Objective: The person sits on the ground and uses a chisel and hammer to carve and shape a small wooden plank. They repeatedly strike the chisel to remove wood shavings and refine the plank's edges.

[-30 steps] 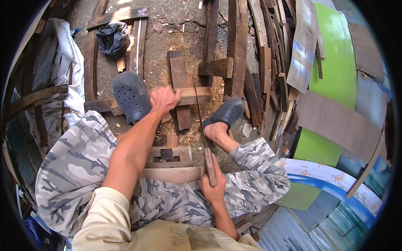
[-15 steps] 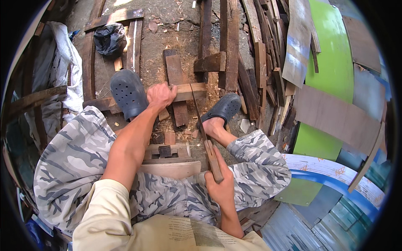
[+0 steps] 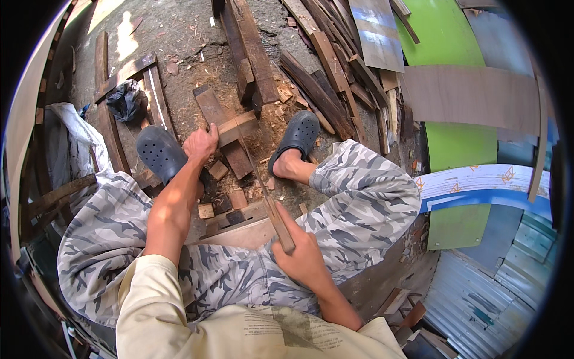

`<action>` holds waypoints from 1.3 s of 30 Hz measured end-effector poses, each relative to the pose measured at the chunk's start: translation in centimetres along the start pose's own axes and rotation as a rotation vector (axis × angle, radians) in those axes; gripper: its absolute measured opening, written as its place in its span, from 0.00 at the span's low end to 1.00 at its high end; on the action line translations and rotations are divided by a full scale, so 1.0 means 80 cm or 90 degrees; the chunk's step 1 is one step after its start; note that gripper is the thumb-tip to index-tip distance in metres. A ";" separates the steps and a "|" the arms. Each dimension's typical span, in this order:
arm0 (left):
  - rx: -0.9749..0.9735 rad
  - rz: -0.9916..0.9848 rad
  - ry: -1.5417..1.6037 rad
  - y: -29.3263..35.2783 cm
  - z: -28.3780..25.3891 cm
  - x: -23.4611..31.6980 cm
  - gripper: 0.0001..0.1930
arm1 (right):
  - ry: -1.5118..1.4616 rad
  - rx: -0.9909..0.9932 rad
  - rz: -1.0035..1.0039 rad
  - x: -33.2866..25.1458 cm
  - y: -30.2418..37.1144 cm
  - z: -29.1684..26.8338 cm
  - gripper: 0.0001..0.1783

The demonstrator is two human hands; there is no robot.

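My left hand is closed on the left end of a short wooden block, pressing it down across a darker plank on the ground. The wooden handle of a handsaw is wrapped in my right hand, close to my lap. Its narrow saw blade runs forward and slightly left, with the far end at the block, to the right of my left hand. How deep the blade sits in the wood cannot be made out. My dark clogs stand on either side of the plank.
Sawdust and small offcuts lie around the plank. Thick dark beams rest ahead, with a heap of wood strips to the right. Green panels lie farther right. A black plastic bag sits beside a wooden frame at left.
The whole view has turned, so the block, saw and both hands now appear farther left. Both hands keep their holds, and the saw blade is still at the block.
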State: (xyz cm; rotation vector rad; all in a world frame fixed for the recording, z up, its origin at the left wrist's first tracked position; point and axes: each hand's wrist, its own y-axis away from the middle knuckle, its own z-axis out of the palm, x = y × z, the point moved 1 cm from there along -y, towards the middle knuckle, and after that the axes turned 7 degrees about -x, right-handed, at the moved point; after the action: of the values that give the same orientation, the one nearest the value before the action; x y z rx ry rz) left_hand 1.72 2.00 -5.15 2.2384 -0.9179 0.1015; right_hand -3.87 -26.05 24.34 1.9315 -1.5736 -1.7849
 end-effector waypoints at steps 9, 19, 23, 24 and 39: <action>0.147 0.235 -0.126 0.021 0.005 0.038 0.39 | -0.052 0.154 -0.027 0.035 0.120 -0.048 0.37; -0.051 0.096 -0.069 0.003 -0.034 0.019 0.55 | -0.087 0.124 -0.121 0.049 0.093 -0.059 0.36; -0.240 0.139 -0.124 0.020 -0.036 -0.001 0.55 | -0.105 0.124 -0.178 0.052 0.084 -0.061 0.36; -0.216 0.150 -0.146 0.023 -0.028 -0.008 0.55 | -0.108 0.117 -0.188 0.051 0.082 -0.061 0.36; -0.189 0.101 -0.196 0.056 0.002 -0.017 0.42 | -0.148 0.065 -0.169 0.058 0.076 -0.064 0.35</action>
State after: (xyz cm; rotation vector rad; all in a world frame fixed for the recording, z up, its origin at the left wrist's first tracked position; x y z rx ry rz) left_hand -2.15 0.48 -3.09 1.9339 -1.1886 -0.2968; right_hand -4.51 -34.94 26.65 2.1325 -1.5625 -2.1420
